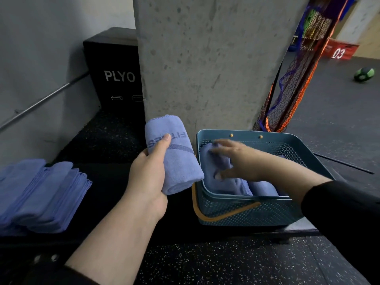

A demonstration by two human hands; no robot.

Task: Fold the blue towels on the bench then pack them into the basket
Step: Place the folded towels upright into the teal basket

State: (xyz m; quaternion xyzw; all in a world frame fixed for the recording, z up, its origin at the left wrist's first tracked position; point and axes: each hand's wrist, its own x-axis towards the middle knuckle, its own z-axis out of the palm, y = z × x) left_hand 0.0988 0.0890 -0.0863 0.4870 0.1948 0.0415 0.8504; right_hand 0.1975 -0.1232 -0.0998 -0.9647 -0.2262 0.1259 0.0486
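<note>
From the head camera, the left hand (151, 173) wraps its curled fingers and thumb round a rolled blue towel (174, 155), held up just left of the teal basket (246, 214), near its left rim. The right hand (236, 159) reaches into the basket, blurred; its fingers look spread and lie on the packed towels (222, 179), though whether they pinch the cloth cannot be told. The basket sits on the black bench (115, 182), close before the concrete pillar (205, 58). A stack of blue towels (41, 194) lies at the bench's left end, with bare bench between it and the basket.
</note>
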